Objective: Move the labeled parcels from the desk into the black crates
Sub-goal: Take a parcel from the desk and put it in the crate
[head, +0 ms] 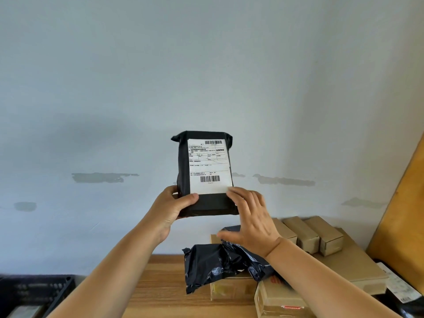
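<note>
A black plastic parcel (204, 171) with a white barcode label is held upright in the air in front of the pale wall. My left hand (171, 207) grips its lower left corner, thumb across the front. My right hand (250, 219) touches its lower right edge with spread, fairly straight fingers. Below, a crumpled black mailer bag (220, 265) lies on cardboard boxes on the wooden desk (160, 283). A black crate (39, 292) shows at the bottom left beside the desk.
Three small brown cartons (314, 235) stand in a row on a flat cardboard box (358, 267) at the right. A taped box (280, 299) sits at the desk's front. A labeled dark parcel (399, 288) lies at far right, under a leaning wooden board (403, 203).
</note>
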The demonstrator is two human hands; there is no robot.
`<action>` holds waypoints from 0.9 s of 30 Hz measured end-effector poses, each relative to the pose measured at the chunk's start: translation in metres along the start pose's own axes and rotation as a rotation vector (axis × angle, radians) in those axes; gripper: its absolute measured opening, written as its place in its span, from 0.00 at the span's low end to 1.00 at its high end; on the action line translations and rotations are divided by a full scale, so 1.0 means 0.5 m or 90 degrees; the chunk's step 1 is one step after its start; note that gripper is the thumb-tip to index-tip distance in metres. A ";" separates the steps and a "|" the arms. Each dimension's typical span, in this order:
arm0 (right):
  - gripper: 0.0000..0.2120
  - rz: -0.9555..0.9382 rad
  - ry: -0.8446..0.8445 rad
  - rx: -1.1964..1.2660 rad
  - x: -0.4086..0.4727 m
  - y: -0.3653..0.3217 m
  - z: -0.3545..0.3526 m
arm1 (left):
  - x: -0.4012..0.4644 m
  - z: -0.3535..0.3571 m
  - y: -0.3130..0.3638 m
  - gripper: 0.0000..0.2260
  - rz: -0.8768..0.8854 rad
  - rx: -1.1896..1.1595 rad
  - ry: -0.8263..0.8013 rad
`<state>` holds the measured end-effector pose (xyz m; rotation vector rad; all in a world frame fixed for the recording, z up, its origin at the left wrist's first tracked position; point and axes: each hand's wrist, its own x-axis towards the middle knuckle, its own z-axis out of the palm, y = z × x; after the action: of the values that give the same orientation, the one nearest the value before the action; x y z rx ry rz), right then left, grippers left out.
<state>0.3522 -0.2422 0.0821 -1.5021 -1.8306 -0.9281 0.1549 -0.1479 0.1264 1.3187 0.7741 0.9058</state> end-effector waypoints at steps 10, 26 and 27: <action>0.25 0.555 -0.110 0.576 0.043 -0.035 -0.012 | 0.012 -0.006 -0.038 0.23 0.049 0.001 -0.025; 0.17 0.618 -0.050 0.702 0.014 -0.028 -0.024 | 0.013 0.015 -0.072 0.23 0.036 0.000 -0.042; 0.17 0.618 -0.053 0.706 0.010 -0.027 -0.023 | 0.009 0.017 -0.077 0.22 0.031 -0.001 -0.036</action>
<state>0.3384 -0.2503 0.0906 -1.3412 -1.0215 0.5536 0.1686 -0.1484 0.0892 1.3611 0.6994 0.9042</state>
